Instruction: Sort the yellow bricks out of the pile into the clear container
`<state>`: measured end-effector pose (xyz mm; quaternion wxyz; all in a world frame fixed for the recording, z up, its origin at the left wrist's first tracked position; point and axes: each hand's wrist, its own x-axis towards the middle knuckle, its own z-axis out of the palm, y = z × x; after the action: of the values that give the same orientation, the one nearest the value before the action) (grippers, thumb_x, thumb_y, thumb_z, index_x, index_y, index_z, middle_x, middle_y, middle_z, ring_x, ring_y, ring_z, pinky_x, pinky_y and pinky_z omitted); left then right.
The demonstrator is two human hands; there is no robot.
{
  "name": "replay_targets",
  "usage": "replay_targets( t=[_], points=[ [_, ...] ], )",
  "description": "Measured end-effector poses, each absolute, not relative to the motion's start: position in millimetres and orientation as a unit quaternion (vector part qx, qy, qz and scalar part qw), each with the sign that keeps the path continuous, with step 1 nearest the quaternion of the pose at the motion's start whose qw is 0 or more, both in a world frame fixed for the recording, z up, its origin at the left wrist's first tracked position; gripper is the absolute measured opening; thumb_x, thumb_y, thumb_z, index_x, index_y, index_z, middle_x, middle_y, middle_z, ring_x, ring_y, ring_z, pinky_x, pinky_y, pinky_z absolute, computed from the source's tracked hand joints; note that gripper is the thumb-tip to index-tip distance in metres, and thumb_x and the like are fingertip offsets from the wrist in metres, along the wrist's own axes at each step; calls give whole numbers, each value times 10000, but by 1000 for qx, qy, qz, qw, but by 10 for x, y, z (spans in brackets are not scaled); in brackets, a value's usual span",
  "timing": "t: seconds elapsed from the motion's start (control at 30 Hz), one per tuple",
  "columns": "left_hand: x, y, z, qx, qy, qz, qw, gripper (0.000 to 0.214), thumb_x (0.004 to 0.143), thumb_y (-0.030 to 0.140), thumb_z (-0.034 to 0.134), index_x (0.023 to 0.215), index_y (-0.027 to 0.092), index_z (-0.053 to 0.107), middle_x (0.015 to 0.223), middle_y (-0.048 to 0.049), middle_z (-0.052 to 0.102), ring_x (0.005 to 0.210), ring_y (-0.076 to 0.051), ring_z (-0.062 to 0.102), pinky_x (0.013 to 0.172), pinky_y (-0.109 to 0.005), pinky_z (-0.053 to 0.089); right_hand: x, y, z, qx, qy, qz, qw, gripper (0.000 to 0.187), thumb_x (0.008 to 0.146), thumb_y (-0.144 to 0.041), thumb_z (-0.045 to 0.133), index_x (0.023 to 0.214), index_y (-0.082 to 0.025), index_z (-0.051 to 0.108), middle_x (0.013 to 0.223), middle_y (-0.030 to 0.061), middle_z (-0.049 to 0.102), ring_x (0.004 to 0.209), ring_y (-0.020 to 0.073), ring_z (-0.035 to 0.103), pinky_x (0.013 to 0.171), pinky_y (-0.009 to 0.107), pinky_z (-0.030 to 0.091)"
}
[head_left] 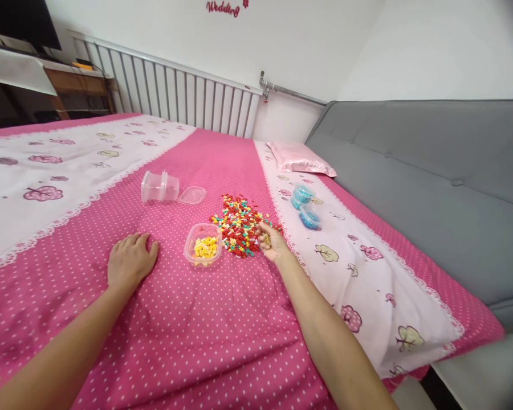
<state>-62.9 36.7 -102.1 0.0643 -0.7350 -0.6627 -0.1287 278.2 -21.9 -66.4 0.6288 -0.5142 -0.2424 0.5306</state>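
Your right hand is at the right edge of the heap of small pieces, its fingers curled in and half closed around a few yellowish pieces; the exact count cannot be told. Your left hand lies palm down on the bed, fingers loosely spread, holding nothing — it is apart from the heap and left of the clear tub. That tub stands upright just beside the heap on its left and contains yellow pieces. The heap is mixed, mostly red, with yellow, green and white among it, spread loose on the pink dotted cloth. Beyond the tub you have further clear tubs lying on their side, a lid beside them. Two tubs of blue pieces stand to the right — near the pillow.
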Motion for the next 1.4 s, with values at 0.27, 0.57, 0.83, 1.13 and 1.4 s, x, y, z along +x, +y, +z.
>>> replay_targets(
  t=[0.27, 0.57, 0.83, 1.13, 1.4],
  points=[
    [-624, 362, -1016, -734, -665, -128, 55, 635, 887, 479, 212, 1277, 84, 521, 1318, -172, 527, 1224, -316, 454, 1066, -434, 292, 2723, -150, -1027, -657, -356, 415, 519, 179, 521, -230, 798, 660, -157, 713, 628, 11, 683, 595, 122, 603, 587, 227, 484],
    [-629, 362, -1014, -736, -662, -129, 57, 625, 885, 473, 224, 1267, 80, 526, 1309, -175, 534, 1217, -318, 459, 1063, -438, 298, 2752, -112, -995, -752, -455, 292, 376, 162, 473, -150, 784, 577, -261, 730, 669, -24, 718, 807, 227, 667, 822, 326, 472],
    [-645, 365, -1029, -734, -664, -129, 56, 624, 885, 473, 224, 1275, 86, 521, 1315, -168, 532, 1231, -314, 451, 1069, -434, 291, 2711, -139, -937, -740, -429, 316, 411, 146, 481, -120, 738, 460, -236, 652, 570, -22, 662, 766, 206, 641, 758, 295, 458],
    [-647, 391, -1058, -736, -660, -139, 60, 619, 884, 471, 236, 1264, 82, 533, 1305, -180, 539, 1216, -320, 462, 1060, -444, 303, 2705, -210, -665, -570, -294, 545, 540, 133, 647, -305, 545, 621, -175, 529, 550, -22, 500, 408, 50, 365, 319, 142, 193],
    [-639, 379, -1036, -735, -663, -131, 53, 630, 889, 472, 222, 1279, 77, 518, 1316, -179, 528, 1228, -322, 451, 1068, -439, 293, 2720, -222, -624, -524, -247, 602, 549, 135, 706, -274, 557, 709, -141, 579, 576, -12, 506, 408, 35, 380, 311, 112, 202]
  ],
)
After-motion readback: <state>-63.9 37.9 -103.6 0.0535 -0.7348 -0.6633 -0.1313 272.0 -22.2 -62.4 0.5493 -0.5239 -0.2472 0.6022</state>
